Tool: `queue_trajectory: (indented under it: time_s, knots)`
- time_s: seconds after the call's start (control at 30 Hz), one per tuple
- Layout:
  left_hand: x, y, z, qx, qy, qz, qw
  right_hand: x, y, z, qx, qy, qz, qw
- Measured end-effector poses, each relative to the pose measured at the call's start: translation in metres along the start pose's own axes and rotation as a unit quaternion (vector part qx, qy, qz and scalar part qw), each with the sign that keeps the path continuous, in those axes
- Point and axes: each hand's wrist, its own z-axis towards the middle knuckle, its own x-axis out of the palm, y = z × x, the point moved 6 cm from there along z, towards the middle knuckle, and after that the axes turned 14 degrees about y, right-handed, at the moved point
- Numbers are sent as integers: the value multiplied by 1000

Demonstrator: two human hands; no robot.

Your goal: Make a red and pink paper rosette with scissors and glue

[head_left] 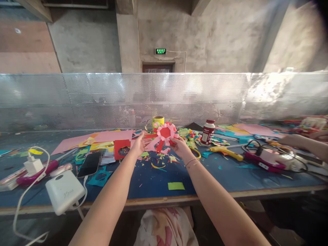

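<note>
Above the middle of the table I see a paper rosette (165,132) with a red centre, a pink looped border and red strips hanging from it. My right hand (179,147) grips its lower right edge between thumb and fingers. At the left, my left hand (139,145) pinches the end of a red paper strip (150,136) that reaches to the rosette. Just beyond the rosette stands a yellow tape roll or cup (158,120); which one, I cannot make out. Yellow-handled scissors (196,152) lie beside my right wrist, partly hidden.
Paper scraps litter the blue table (151,184). A yellow glue gun (227,153), a dark red bottle (207,133) and a power strip (265,162) are at right, near another person's arm (304,143). Left are a phone (89,164), a white charger (65,191) and cables. A perforated metal screen (102,102) stands behind.
</note>
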Motion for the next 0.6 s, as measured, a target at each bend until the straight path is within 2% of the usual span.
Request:
queue_trajectory:
  time_s: [0.17, 0.33, 0.5, 0.6]
  knots:
    - [12, -7, -6, 55, 38, 8, 998, -5, -5, 4, 3, -2, 1, 1000]
    - [10, -11, -7, 107, 20, 5, 994, -3, -7, 5, 13, 14, 22, 1000]
    - [2, -7, -2, 80, -23, 49, 995, 1, -6, 1, 28, 5, 40, 999]
    - [2, -4, 1, 72, -13, 63, 995, 4, -6, 0, 32, 11, 41, 999]
